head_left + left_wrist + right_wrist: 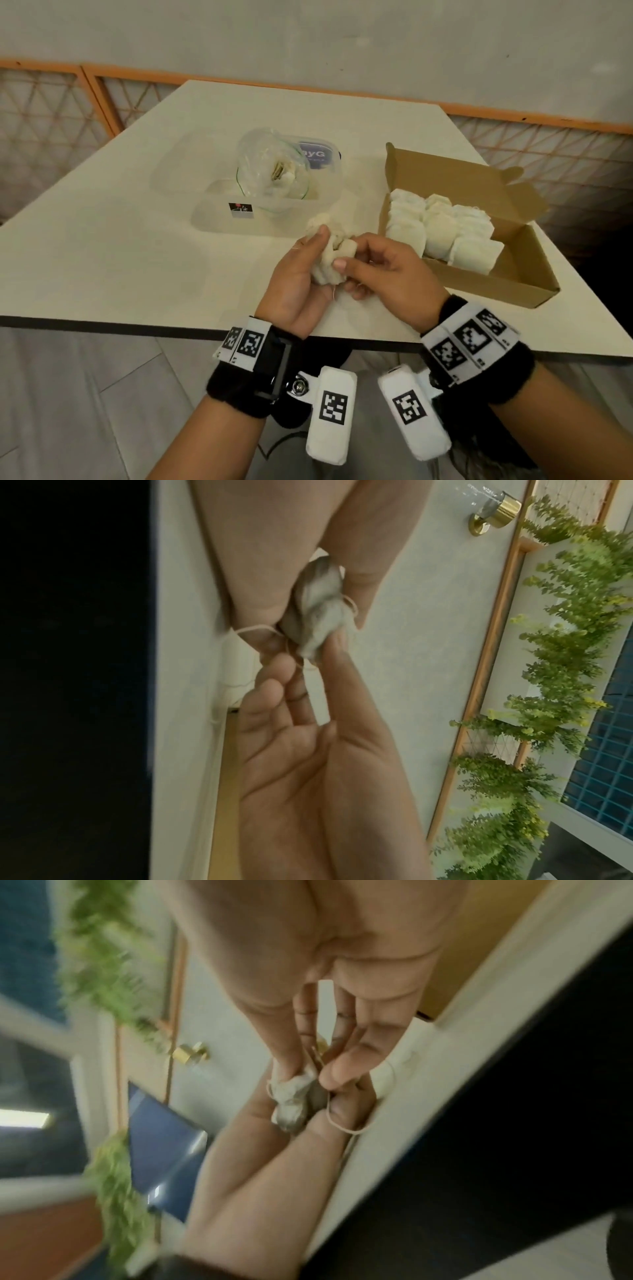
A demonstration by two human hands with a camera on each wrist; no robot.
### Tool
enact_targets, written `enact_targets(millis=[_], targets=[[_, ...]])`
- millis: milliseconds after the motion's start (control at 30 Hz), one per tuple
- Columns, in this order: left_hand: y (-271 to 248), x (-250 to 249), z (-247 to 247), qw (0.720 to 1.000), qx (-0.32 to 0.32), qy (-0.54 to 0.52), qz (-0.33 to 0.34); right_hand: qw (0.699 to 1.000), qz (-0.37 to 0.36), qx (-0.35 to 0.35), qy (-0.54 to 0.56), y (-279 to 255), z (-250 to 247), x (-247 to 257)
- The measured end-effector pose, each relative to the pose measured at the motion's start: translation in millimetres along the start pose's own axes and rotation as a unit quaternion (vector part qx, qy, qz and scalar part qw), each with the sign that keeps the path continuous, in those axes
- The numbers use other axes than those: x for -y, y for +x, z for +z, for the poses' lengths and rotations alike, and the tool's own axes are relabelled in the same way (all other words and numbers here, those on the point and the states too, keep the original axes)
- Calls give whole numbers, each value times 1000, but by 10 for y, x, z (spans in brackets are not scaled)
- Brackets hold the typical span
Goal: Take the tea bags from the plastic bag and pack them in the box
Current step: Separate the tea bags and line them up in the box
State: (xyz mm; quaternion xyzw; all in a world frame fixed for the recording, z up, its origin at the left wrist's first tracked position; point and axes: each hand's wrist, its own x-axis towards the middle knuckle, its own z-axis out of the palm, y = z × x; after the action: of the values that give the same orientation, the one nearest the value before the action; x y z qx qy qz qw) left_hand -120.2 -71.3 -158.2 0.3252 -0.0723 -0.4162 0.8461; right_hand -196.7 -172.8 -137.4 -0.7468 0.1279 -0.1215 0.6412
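Above the near table (pixel 102 260) edge, the left hand (pixel 294 291) cups a clump of tea bags (pixel 330 255), thumb pressed on top, while the right hand (pixel 387 270) pinches one bag from the clump, its string perhaps looped round a finger. The open box (pixel 520 270), right, holds rows of bags. The plastic bag (pixel 270 171) sits in a clear tub (pixel 219 219) behind.

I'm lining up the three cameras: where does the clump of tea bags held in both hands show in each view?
Head: tea bags centre, above the table's near edge.
Left wrist: upper middle.
Right wrist: centre, blurred.
Shared landmark: the loose string looping off the clump.
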Motion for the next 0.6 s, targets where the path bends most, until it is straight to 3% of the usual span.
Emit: enact_targets(millis=[133, 233, 433, 600], targets=[[40, -7, -52, 999, -27, -31, 19, 979, 41, -31, 196, -30, -81, -74], [68, -8, -72, 997, -21, -69, 40, 963, 33, -45, 263, -44, -90, -107], [88, -11, -135, 996, -19, -88, 14, 979, 12, -28, 203, -72, -40, -153], [58, -64, -102, 995, 6, -95, -14, 972, 7, -74, 223, -57, -70, -173]])
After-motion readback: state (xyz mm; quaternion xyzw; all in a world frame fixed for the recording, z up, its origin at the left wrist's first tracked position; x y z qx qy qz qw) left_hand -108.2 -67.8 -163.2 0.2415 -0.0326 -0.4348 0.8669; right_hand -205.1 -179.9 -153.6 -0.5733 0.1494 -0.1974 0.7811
